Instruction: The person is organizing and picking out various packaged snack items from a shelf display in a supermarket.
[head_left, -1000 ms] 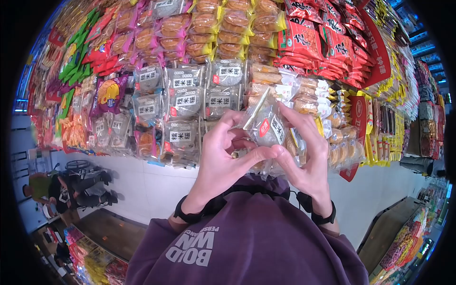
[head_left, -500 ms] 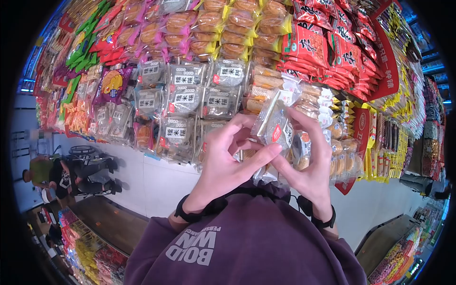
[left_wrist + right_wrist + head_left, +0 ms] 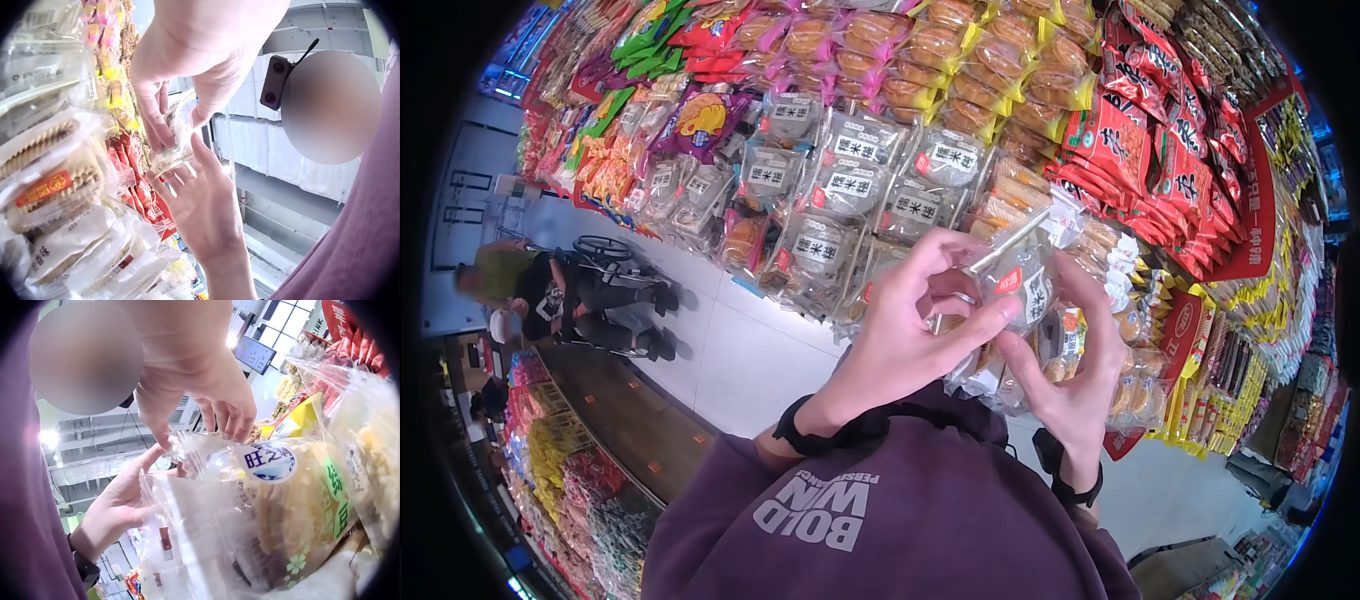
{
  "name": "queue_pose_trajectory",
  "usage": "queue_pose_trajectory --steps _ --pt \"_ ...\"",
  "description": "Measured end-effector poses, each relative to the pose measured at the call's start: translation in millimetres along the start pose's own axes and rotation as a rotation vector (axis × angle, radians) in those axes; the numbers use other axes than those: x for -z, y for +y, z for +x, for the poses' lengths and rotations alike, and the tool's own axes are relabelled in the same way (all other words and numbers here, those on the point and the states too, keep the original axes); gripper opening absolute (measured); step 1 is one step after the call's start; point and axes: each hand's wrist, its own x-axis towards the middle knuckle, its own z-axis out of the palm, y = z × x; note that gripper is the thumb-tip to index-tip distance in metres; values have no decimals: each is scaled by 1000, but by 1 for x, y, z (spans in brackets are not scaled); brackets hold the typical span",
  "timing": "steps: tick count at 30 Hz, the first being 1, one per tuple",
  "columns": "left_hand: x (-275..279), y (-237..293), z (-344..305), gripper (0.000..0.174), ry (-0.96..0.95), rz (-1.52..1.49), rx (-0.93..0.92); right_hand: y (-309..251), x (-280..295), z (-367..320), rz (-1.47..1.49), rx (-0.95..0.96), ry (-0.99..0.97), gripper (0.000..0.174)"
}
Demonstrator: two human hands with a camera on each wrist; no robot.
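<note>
A small clear snack packet (image 3: pixel 1020 285) with a white printed label and a red mark is held up in front of the chest, over the snack display. My left hand (image 3: pixel 915 325) pinches its left side between thumb and fingers. On the other side, my right hand (image 3: pixel 1080 350) holds it with curved fingers at the edge, thumb below. In the left wrist view the packet (image 3: pixel 178 134) lies between both hands. The right wrist view shows my right hand (image 3: pixel 194 369) above larger clear packets (image 3: pixel 287 506), which hide much of the held packet.
Matching grey packets (image 3: pixel 840 190) lie in rows at the left of the hands. Red bags (image 3: pixel 1110 145) are heaped at the right, with yellow-edged pastry packs (image 3: pixel 1000 60) behind. At far left a person sits beside a wheelchair (image 3: pixel 605 250). A counter (image 3: pixel 615 420) stands near the left side.
The head view has turned, so the display has shifted right and tilted. Both hands keep hold of the packet, now slightly farther right and lower in view.
</note>
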Motion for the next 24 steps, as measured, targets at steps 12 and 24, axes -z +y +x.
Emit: queue_pose_trajectory --steps 12,24 --pt "11 7 16 53 -179 19 157 -10 -8 4 -58 -162 43 67" --pt "19 5 16 48 -261 -10 -21 -11 -8 -6 -113 -192 101 77"
